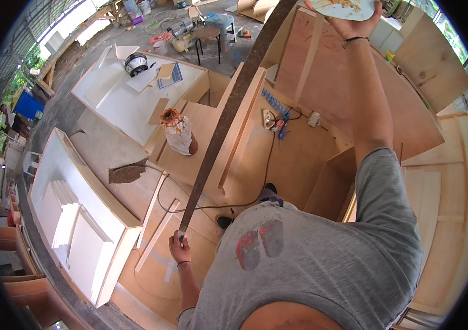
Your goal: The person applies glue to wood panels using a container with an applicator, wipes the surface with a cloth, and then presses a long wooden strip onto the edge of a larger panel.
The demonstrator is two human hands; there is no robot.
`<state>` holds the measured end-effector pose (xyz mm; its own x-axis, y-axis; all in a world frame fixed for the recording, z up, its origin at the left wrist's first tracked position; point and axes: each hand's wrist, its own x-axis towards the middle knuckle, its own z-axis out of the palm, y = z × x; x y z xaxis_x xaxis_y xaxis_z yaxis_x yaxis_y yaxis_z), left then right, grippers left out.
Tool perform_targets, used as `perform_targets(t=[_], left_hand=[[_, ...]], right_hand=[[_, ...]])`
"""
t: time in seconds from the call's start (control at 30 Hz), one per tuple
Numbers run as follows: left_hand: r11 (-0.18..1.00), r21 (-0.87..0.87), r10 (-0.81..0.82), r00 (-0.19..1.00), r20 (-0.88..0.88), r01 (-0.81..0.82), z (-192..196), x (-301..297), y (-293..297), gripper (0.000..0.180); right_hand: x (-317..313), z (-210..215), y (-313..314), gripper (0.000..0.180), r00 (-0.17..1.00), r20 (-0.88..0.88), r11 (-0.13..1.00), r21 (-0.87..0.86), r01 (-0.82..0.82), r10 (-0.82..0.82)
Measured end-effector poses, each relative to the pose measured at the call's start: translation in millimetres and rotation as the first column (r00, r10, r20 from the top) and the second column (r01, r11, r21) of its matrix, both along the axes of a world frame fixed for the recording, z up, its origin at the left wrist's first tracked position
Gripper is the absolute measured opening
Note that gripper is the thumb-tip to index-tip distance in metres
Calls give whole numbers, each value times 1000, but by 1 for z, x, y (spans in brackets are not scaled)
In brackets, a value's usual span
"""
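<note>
My right hand (357, 27) is raised at the top right, its fingers around a white plate (344, 7) smeared with brown paste. The plate is partly cut off by the top edge. Low in front of me, my left hand (180, 252) is closed around a small greyish thing, mostly hidden by the fingers. That hand meets the lower end of a long dark rusty metal bar (228, 113); whether it grips the bar I cannot tell. A bottle-shaped container (178, 132) in a white wrap, with brown paste crusted on its mouth, stands on a wooden cabinet (203, 129).
White-topped panels (102, 104) lie behind the cabinet, with a respirator-like mask (136, 64). A framed panel with white strips (77, 220) leans at left. A power strip (268, 119) and cable lie by plywood (322, 71). A stool (207, 34) stands behind. Another person (14, 120) is far left.
</note>
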<state>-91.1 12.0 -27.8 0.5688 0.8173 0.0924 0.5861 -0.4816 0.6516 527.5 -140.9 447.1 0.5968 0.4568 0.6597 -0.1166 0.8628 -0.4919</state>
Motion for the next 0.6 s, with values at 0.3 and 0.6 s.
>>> perform_targets(t=[0.3,0.6], left_hand=[[998,65,-2,998,55,-2,17,67,-29,37],[959,159,-240,971,19,234,41,266,-98,38]], right_hand=[[101,18,-44,82,966,133,972,53,-229,221],[201,123,-142,80,961,276,988,155,-11,-32]])
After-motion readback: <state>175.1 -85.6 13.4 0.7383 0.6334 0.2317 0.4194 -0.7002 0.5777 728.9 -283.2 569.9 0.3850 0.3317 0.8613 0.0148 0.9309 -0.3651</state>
